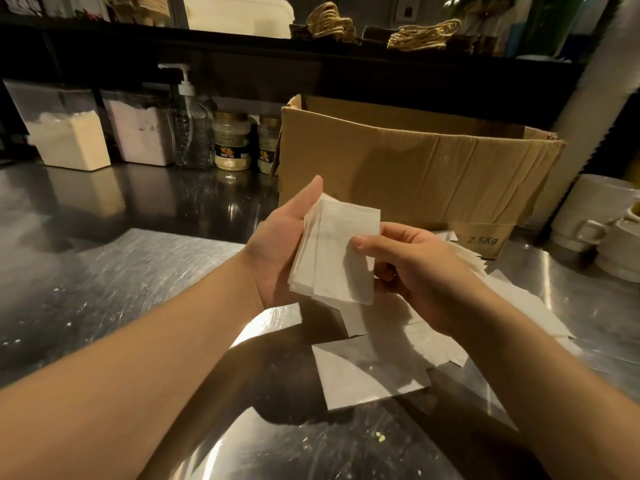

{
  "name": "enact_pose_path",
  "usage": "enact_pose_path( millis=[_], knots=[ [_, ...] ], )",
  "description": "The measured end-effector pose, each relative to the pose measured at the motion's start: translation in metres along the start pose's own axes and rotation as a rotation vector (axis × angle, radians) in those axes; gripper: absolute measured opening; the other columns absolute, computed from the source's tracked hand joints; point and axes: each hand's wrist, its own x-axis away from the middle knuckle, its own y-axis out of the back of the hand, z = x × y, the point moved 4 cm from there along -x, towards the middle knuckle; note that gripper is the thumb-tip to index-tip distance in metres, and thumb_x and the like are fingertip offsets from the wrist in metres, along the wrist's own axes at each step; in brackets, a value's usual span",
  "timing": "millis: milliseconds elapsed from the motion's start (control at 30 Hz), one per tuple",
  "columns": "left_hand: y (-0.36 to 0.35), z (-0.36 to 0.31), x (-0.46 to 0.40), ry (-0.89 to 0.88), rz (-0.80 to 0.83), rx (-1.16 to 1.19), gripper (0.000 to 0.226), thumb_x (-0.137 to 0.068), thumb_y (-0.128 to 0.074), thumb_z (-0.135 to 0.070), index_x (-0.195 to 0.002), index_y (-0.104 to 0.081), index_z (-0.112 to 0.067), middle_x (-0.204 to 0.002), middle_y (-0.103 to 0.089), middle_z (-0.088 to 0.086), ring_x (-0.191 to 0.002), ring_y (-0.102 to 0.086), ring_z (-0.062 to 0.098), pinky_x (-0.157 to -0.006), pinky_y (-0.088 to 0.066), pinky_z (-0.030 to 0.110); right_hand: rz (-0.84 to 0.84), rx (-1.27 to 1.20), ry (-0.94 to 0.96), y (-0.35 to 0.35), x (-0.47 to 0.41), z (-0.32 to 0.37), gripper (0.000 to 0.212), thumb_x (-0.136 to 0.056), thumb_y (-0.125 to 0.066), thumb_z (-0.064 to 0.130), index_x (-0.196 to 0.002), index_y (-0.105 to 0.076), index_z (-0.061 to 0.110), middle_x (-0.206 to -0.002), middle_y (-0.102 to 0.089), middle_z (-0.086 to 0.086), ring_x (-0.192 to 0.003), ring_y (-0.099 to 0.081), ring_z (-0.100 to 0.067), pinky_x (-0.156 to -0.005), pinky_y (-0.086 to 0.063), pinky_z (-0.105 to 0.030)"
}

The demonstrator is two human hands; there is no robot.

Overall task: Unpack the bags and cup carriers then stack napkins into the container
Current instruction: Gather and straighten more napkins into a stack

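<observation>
steel counter carries an open cardboard box at the back, loose napkins scattered in front of it. left hand cups a napkin stack held above the counter, thumb up; right hand pinches the stack's right edge.

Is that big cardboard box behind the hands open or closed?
Open. The cardboard box has no flaps closed over its top, and its far inner wall shows above the near rim. What is inside cannot be seen from here.
</observation>
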Motion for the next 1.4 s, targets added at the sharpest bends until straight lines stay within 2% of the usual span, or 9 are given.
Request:
enact_pose_path(
  millis=[100, 200, 334, 434, 534, 734, 967, 1201, 1401],
  knots=[
    [-0.001, 0.002, 0.000, 0.001, 0.008, -0.024, 0.072, -0.082, -0.050, -0.071, -0.136, -0.059, -0.024, -0.116, -0.070, 0.011, -0.108, -0.068, 0.032, -0.086, -0.060, 0.046, -0.025, 0.043, 0.023, -0.003, 0.001, 0.000, 0.008, -0.093, -0.071, 0.030, -0.098, -0.075, 0.024, -0.089, -0.077, 0.010, -0.084, -0.073, -0.014, -0.068, -0.061, -0.026],
    [0.001, 0.002, 0.000, -0.032, -0.011, -0.016, 0.057, -0.077, -0.067, -0.049, -0.126, -0.066, -0.021, -0.116, -0.068, 0.012, -0.107, -0.064, 0.030, -0.092, -0.055, 0.047, -0.144, 0.202, 0.137, -0.002, 0.001, 0.001, 0.022, -0.091, -0.073, 0.034, -0.106, -0.064, 0.023, -0.095, -0.072, 0.009, -0.081, -0.070, -0.001, -0.055, -0.053, -0.014],
    [0.002, 0.004, 0.000, -0.018, 0.031, -0.051, 0.054, -0.064, -0.077, -0.031, -0.117, -0.072, -0.022, -0.107, -0.069, 0.011, -0.101, -0.065, 0.028, -0.091, -0.055, 0.048, -0.276, 0.433, 0.362, 0.003, 0.001, 0.005, 0.037, -0.090, -0.073, 0.039, -0.122, -0.054, 0.034, -0.118, -0.057, 0.011, -0.100, -0.062, -0.007, -0.078, -0.059, -0.019],
    [0.001, 0.006, 0.003, -0.006, 0.018, -0.108, 0.055, -0.063, -0.072, -0.031, -0.117, -0.064, -0.023, -0.096, -0.069, 0.008, -0.091, -0.066, 0.025, -0.083, -0.056, 0.044, -0.255, 0.550, 0.464, 0.002, 0.004, 0.011, 0.031, -0.091, -0.070, 0.041, -0.119, -0.055, 0.042, -0.118, -0.051, 0.014, -0.104, -0.056, 0.001, -0.078, -0.050, -0.009],
    [0.001, 0.006, 0.003, -0.005, 0.038, -0.133, 0.053, -0.063, -0.074, -0.027, -0.115, -0.061, -0.025, -0.087, -0.070, 0.005, -0.086, -0.065, 0.022, -0.076, -0.058, 0.041, -0.223, 0.626, 0.495, 0.000, 0.003, 0.011, 0.026, -0.092, -0.069, 0.042, -0.116, -0.059, 0.042, -0.119, -0.050, 0.014, -0.108, -0.054, -0.002, -0.083, -0.047, -0.011],
    [0.000, 0.006, 0.005, 0.003, 0.078, -0.174, 0.045, -0.070, -0.066, -0.030, -0.114, -0.061, -0.023, -0.086, -0.071, 0.005, -0.081, -0.069, 0.021, -0.072, -0.059, 0.039, -0.236, 0.573, 0.502, 0.000, 0.003, 0.010, 0.008, -0.093, -0.069, 0.035, -0.099, -0.064, 0.033, -0.104, -0.054, 0.018, -0.100, -0.056, -0.003, -0.077, -0.049, -0.009],
    [-0.002, 0.006, 0.006, 0.005, 0.088, -0.203, 0.046, -0.070, -0.064, -0.030, -0.115, -0.059, -0.026, -0.080, -0.074, 0.001, -0.075, -0.072, 0.019, -0.070, -0.062, 0.034, -0.209, 0.406, 0.392, 0.007, -0.004, 0.004, 0.011, -0.093, -0.070, 0.033, -0.091, -0.067, 0.022, -0.102, -0.064, -0.003, -0.093, -0.066, -0.023, -0.078, -0.063, -0.040],
    [-0.004, 0.005, 0.007, -0.019, 0.131, -0.187, 0.042, -0.072, -0.064, -0.027, -0.114, -0.060, -0.023, -0.082, -0.072, 0.003, -0.076, -0.071, 0.019, -0.071, -0.061, 0.037, -0.158, 0.453, 0.415, 0.002, 0.003, 0.009, 0.008, -0.091, -0.073, 0.037, -0.097, -0.070, 0.033, -0.104, -0.058, 0.006, -0.094, -0.058, -0.009, -0.072, -0.054, -0.015],
    [-0.005, 0.007, 0.007, 0.026, 0.123, -0.204, 0.045, -0.070, -0.064, -0.029, -0.114, -0.058, -0.023, -0.079, -0.073, 0.002, -0.075, -0.071, 0.019, -0.071, -0.062, 0.036, -0.196, 0.375, 0.347, 0.004, 0.000, 0.007, 0.010, -0.094, -0.069, 0.029, -0.095, -0.067, 0.019, -0.103, -0.065, -0.001, -0.094, -0.067, -0.018, -0.074, -0.062, -0.025]
  ],
)
